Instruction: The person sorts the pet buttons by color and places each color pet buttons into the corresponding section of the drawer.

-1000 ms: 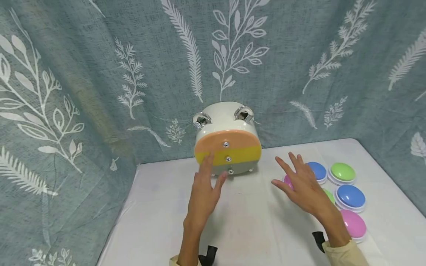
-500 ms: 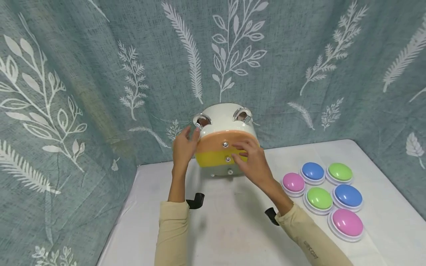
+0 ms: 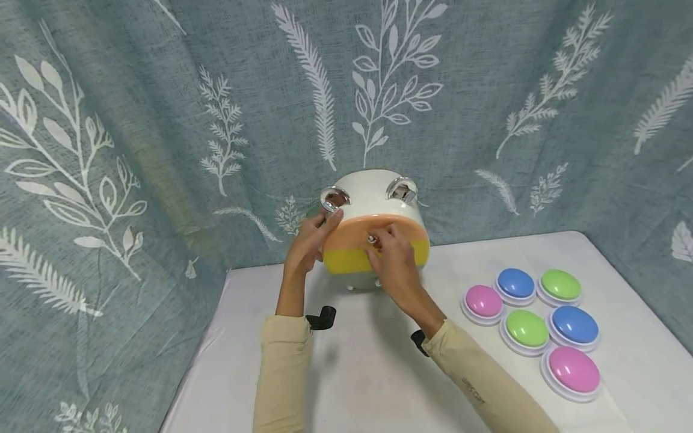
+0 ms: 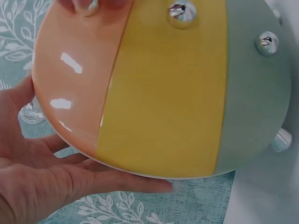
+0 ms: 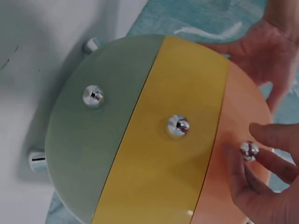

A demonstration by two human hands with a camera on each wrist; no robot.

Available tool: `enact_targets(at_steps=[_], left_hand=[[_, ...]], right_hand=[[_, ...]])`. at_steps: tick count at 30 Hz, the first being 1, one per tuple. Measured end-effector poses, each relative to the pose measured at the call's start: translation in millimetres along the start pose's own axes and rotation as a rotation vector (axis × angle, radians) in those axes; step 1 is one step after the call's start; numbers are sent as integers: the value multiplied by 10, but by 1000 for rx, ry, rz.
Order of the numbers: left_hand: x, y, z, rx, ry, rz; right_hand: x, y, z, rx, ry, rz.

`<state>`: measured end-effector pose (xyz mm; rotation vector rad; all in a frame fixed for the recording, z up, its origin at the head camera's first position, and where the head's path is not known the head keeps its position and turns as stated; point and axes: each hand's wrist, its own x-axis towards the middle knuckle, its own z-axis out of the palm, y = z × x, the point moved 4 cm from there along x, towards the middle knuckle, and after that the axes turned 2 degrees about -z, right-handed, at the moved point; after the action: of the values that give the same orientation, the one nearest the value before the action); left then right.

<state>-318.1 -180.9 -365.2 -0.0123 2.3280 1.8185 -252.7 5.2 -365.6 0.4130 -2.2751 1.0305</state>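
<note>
A small rounded drawer cabinet (image 3: 373,189) with a white body stands at the back of the table. Orange, yellow and green drawer fronts are stacked on its face, each with a silver knob. My left hand (image 3: 305,245) lies along its left side, thumb near the top edge; in the left wrist view those fingers (image 4: 126,181) extend fairly straight along the curved side. The fingers of my right hand (image 3: 397,264) curl round the knob (image 5: 249,150) of the orange drawer (image 5: 243,107), which sits flush with the yellow drawer (image 5: 175,93).
Several round push lights, among them a pink one (image 3: 574,368), a blue one (image 3: 575,325) and a green one (image 3: 527,328), sit on the white table (image 3: 368,373) at the right. A teal leaf-patterned curtain (image 3: 271,120) hangs close behind the cabinet.
Both hands have reached forward to the cabinet. The left has come to its left side, and the right has moved from near the push lights to the orange drawer's knob.
</note>
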Motion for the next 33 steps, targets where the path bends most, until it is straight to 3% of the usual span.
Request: enact_targets(at_steps=[7, 15, 25, 29, 33], left_hand=[[24, 4, 30, 48, 32, -56], [58, -36, 18, -29, 10, -96], [124, -164, 29, -172, -12, -145], [131, -176, 45, -176, -16, -143], [129, -180, 52, -156, -14, -152]], right_hand=[[44, -22, 5, -96, 16, -7], [-231, -255, -187, -176, -32, -49], [-518, -399, -300, -181, -45, -60], [-562, -415, -326, -175, -40, -52], [-638, -406, -468, -95, -24, -4]])
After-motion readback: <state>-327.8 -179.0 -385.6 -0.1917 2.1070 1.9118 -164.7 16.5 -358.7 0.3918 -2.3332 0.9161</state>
